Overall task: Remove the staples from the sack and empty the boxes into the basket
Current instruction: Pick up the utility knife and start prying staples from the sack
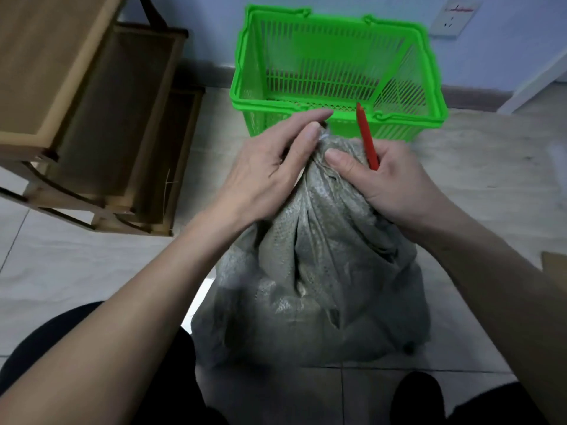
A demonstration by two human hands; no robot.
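1. Left hand [270, 167]: thumb and curled fingers pinch the gathered neck of the sack [316, 271].
2. Right hand [386, 182]: fingers curled around a red tool [366, 136], thumb pressing the neck.
3. Sack stands on the floor [76, 271]; green basket [337, 115] just behind it.

Light was dim, flat, indoor, w/ no clear source. Soft shadows sat under the wooden shelf [92, 118] and by the sack [316, 271]. Green basket [337, 115] looked oversaturated, edges glowing. Overall soft focus, slight motion blur; wide-angle bending twd the frame edges.
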